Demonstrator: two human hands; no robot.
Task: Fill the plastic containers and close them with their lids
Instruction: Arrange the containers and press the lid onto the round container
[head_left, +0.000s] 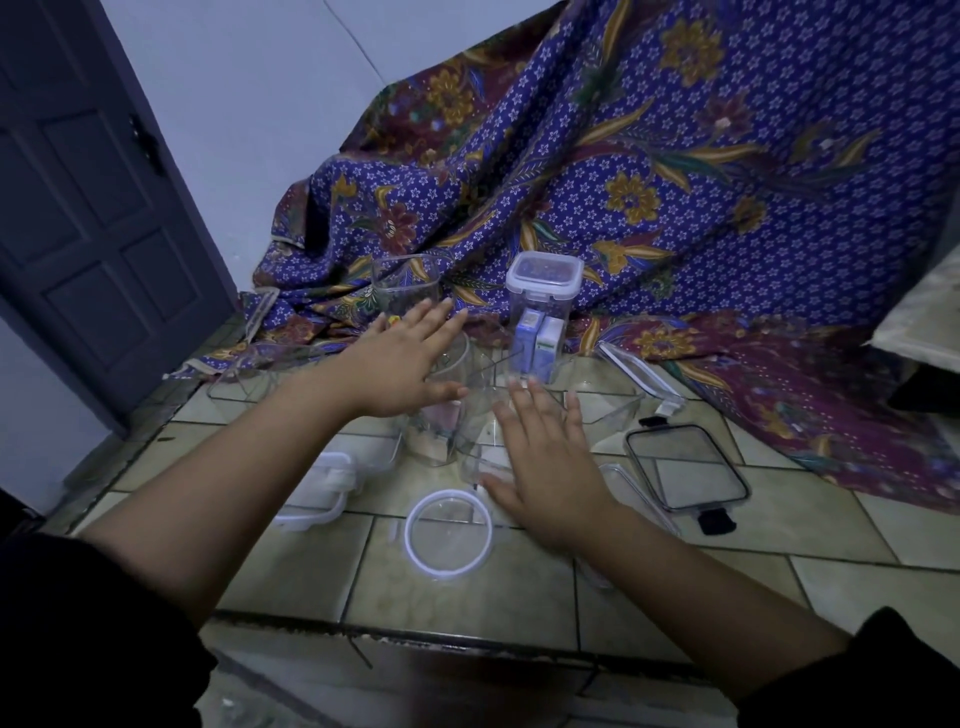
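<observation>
Both my left hand (402, 364) and right hand (545, 457) hover flat, holding nothing, over the clear tubs (441, 441) just beneath (light, slick, probably thin-walled), best gripped round the sides.

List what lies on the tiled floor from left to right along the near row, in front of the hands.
White-rimmed lid → round lid → black-rimmed square lid.

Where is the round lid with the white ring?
The round lid lies flat on the tiled counter, near its front edge, just left of the right hand and in front of the clear containers.
</observation>
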